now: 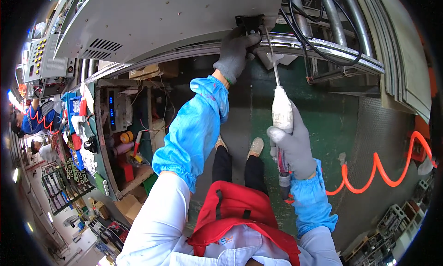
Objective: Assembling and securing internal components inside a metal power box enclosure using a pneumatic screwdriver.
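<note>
A large grey metal panel (170,19) with small holes and a group of vent slots lies across the top. At its near edge, my gloved left hand (233,53) is closed around a black bracket-like part (250,23), which may be a caster; the fingers hide much of it. My gloved right hand (297,144) grips an air screwdriver (282,110) with a white-wrapped body. The long thin bit of the tool points away from me, and its tip reaches the edge beside the black part. Whether the tip sits in a screw is too small to tell.
Under the panel runs a metal rack rail (323,44), with black cables (318,21) looped over it. A coiled orange air hose (380,167) stretches right. To the left stands a cluttered workbench (104,146) with shelves. Flat sheets (406,49) lean at far right; people work at far left.
</note>
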The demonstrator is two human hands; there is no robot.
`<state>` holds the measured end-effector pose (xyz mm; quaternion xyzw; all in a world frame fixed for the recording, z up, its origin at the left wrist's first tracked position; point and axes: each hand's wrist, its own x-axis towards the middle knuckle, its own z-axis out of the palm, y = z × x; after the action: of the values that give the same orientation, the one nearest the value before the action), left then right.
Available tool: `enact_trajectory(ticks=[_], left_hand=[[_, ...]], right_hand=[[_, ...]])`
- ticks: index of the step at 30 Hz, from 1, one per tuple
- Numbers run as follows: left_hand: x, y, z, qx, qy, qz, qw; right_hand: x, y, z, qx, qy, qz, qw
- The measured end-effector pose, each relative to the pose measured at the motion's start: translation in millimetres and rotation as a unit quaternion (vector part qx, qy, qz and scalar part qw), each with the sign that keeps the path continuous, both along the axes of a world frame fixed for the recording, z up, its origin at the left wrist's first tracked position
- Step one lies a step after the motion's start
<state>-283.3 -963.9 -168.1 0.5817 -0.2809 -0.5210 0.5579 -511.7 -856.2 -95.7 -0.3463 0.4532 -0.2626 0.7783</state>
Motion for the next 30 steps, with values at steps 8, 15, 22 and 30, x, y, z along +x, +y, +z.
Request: enact_trajectory(ticks=[8,15,22,30], left_hand=[[0,-1,4,0.018,-0.021,0.017,0.999],[5,2,-3,0.006,-0.021,-0.026,0.999],[10,-1,7,0.073,-0.078,-0.059,0.993],[20,2,1,0.066,-0.098,-0.088,0.989]], right_hand=[[6,3,-2,0.029,0.031,0.035,0.998],[13,16,-41,-0.174,0.093,0.014,0.98],[13,19,-40,-0.19,0.091,0.008,0.978],[8,14,-5,0.046,-0.022,0.014,0.999]])
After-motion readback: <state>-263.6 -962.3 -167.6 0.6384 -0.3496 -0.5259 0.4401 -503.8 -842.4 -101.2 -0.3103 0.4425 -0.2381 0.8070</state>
